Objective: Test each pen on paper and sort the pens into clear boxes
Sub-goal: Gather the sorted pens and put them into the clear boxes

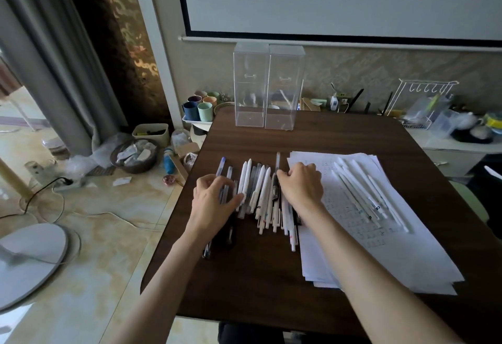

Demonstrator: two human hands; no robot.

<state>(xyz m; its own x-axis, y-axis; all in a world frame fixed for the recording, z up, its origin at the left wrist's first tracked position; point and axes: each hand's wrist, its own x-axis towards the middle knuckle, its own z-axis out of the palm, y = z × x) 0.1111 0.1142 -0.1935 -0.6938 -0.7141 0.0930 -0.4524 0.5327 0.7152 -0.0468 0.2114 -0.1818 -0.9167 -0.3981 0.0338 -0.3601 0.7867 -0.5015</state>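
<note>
A pile of several white, clear and dark pens [258, 191] lies on the dark wooden table [258, 275]. My left hand [214, 202] is at the pile's left side, its fingers and thumb curled round a clear pen [223, 194]. My right hand [301, 184] is at the pile's right edge, knuckles up, with its fingertips curled onto a clear pen with a dark grip [277, 164]. A stack of paper [380, 256] lies to the right with several white pens [364, 189] on it. Two tall clear boxes [267, 85] stand side by side at the table's far edge.
Coloured cups [199, 107] on a tray stand beyond the table's far left corner. A white wire rack [423, 102] and clutter fill a side surface at the right. A fan base [30, 259], cables and baskets lie on the floor to the left.
</note>
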